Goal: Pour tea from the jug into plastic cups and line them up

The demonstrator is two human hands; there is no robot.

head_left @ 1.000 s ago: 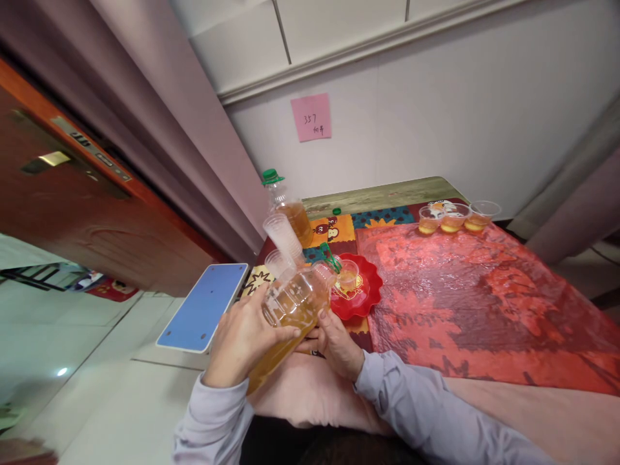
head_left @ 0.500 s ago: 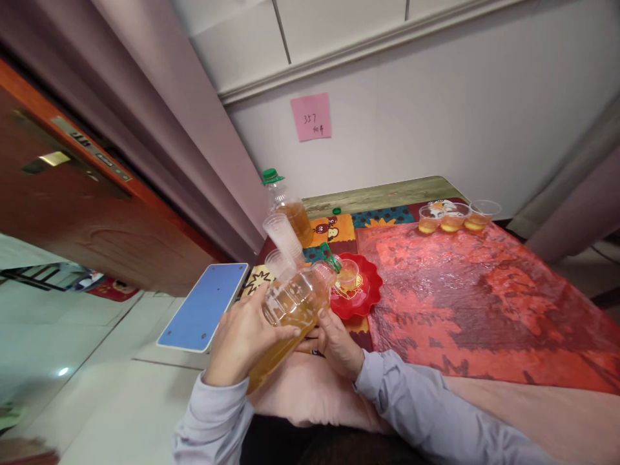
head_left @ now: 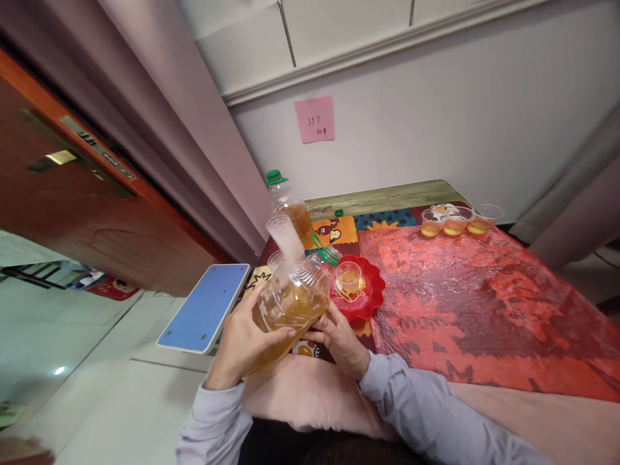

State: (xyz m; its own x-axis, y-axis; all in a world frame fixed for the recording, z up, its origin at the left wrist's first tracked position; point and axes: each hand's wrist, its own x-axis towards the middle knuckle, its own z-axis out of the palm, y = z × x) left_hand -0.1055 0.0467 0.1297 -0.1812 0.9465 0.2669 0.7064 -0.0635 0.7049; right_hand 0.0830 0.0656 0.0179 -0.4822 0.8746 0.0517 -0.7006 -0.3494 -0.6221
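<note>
A large clear bottle of amber liquid [head_left: 290, 307] is tilted, its open mouth and green collar pointing up and to the right. My left hand [head_left: 245, 336] grips its left side. On the lower right side, my right hand [head_left: 341, 336] supports the same bottle with its fingers beneath. Just beyond the mouth, a clear plastic cup [head_left: 349, 278] holding some amber liquid stands on a red scalloped plate [head_left: 374, 303]. Behind the bottle leans a stack of clear cups [head_left: 285, 237], its lower part partly hidden.
A second bottle [head_left: 298, 216] with a green cap stands at the back left. A loose green cap [head_left: 338, 212] lies near the table's far edge. Three cups with amber liquid [head_left: 454, 226] line the back right. Left of the table is a blue board [head_left: 206, 307].
The bottle has tipped back more upright, its mouth rising away from the cup on the plate. Both hands have stayed on it. The camera view has shifted slightly.
</note>
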